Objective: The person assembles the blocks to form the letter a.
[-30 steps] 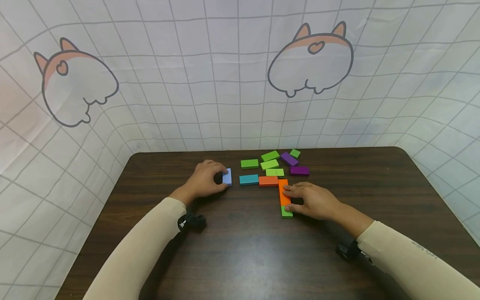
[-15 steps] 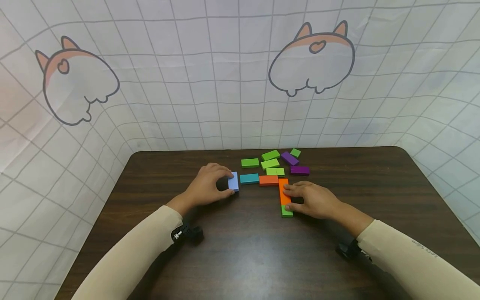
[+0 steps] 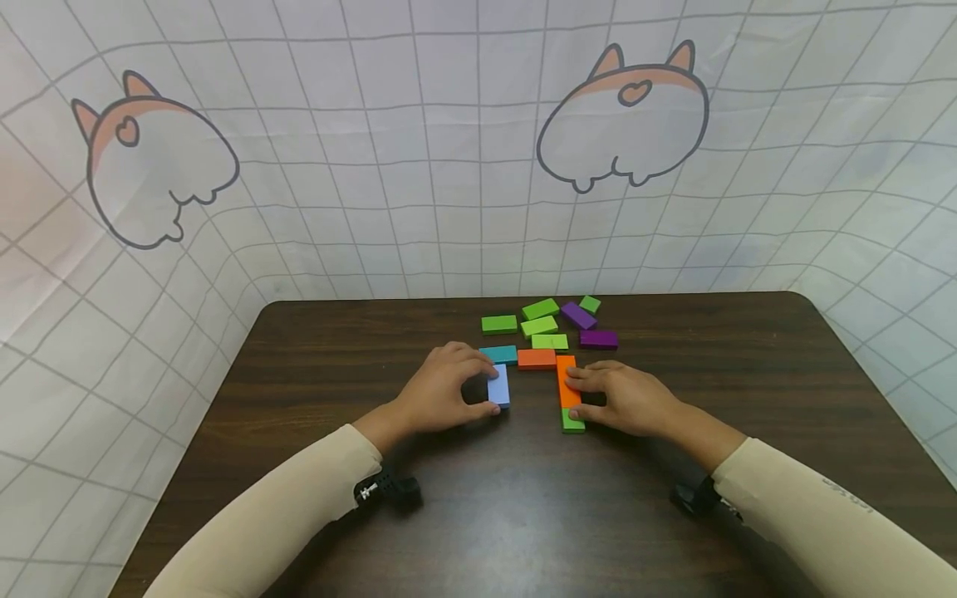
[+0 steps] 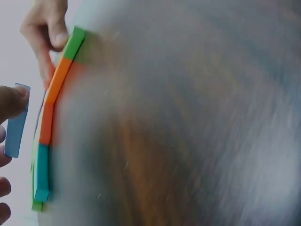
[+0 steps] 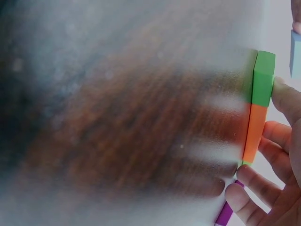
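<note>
In the head view my left hand (image 3: 443, 392) pinches a light blue block (image 3: 498, 388) by its ends, thumb at the near one. Just beyond it lies a teal block (image 3: 499, 355), end to end with a red-orange block (image 3: 537, 360). An orange block (image 3: 566, 378) runs toward me from there, with a green block (image 3: 572, 423) at its near end. The right hand (image 3: 631, 401) rests its fingertips and thumb along the right side of these two. In the left wrist view the light blue block (image 4: 17, 127) is apart from the row.
Behind the row lie several loose green blocks (image 3: 540, 326) and two purple blocks (image 3: 599, 340) on the dark wood table (image 3: 463, 515). A white grid-patterned cloth (image 3: 389, 191) hangs around the back and sides.
My left hand has carried the light blue block to the right and toward me, from left of the teal block to its near side. The right hand has stayed put.
</note>
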Demonstrator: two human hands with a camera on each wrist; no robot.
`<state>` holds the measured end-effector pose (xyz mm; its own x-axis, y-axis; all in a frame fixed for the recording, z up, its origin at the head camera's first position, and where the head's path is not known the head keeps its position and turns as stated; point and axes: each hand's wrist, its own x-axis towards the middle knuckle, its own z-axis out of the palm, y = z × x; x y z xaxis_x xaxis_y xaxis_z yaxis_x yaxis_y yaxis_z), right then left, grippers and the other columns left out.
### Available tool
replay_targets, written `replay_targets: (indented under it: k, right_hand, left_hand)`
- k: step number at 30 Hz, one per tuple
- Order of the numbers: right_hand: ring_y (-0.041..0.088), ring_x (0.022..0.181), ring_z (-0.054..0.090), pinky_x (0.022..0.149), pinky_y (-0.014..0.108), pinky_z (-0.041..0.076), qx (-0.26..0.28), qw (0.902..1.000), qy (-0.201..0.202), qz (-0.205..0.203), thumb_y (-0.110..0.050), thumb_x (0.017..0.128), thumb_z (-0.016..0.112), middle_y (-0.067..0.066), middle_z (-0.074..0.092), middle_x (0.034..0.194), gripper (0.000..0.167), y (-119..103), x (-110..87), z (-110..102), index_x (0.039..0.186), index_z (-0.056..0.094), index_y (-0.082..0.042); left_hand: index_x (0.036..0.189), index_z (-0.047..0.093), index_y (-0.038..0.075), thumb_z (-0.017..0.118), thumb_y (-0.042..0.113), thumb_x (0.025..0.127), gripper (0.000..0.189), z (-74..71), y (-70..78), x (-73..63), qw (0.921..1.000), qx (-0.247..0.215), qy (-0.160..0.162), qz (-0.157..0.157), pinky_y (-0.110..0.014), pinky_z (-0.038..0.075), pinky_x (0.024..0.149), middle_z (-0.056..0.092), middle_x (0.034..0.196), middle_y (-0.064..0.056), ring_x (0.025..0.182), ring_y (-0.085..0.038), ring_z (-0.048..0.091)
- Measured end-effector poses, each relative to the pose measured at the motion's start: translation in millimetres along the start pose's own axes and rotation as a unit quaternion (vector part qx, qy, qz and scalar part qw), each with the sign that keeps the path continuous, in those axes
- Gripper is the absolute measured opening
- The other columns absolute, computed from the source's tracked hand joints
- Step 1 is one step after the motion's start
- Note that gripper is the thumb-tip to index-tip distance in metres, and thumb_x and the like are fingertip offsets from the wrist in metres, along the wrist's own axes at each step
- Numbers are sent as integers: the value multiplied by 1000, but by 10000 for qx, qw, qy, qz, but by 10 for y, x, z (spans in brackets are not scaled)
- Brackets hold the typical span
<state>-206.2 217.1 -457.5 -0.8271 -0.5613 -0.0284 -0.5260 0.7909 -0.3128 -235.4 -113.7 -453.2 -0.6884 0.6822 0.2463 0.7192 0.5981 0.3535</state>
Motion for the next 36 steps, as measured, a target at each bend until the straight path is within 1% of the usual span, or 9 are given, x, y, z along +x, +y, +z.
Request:
replay_targets:
  k: [5,11,17,23,27,36]
  right_hand:
    - [34,137,49,104,57,45,9,10000,0,-3,-51,95,70,3,56,149,61,6,4,8,142,63,-13]
    - [34,137,49,105,58,44,46,10000,-13,13,-51,95,69,4,55,149,61,-4,7,1,142,63,-12]
    - [35,137,49,105,59,44,25,10000,-42,59,-52,95,68,4,55,149,62,-9,2,-7,142,63,-12]
    - [34,137,49,104,59,45,62,10000,-29,52,-54,95,68,4,56,149,63,6,-3,-1,142,63,-13]
    - [34,137,50,103,59,46,47,10000,1,31,-53,95,68,3,56,149,62,8,-3,1,142,63,-13]
    - [35,137,49,104,60,44,49,10000,-56,61,-54,96,67,4,54,150,63,4,8,4,143,63,-14]
  left_hand:
    - [119,73,19,82,45,85,44,85,125,11,9999,21,-110,103,-51,39,107,66,128,2,124,-22,52]
    - [119,73,18,82,49,85,46,163,223,37,9997,59,-186,148,-48,40,106,66,127,3,123,-19,52]
    - [119,73,19,81,50,85,47,213,320,55,9993,117,-199,301,-47,41,105,66,127,4,121,-19,54]
    - [119,73,20,80,51,85,47,254,446,68,9988,160,-307,343,-45,40,108,67,126,5,121,-19,54]
    - [118,73,20,80,52,86,46,282,522,85,9983,199,-369,399,-44,41,107,67,126,5,121,-19,54]
    - [118,72,22,79,56,85,48,336,650,76,9968,253,-579,485,-43,40,108,66,127,8,120,-17,53]
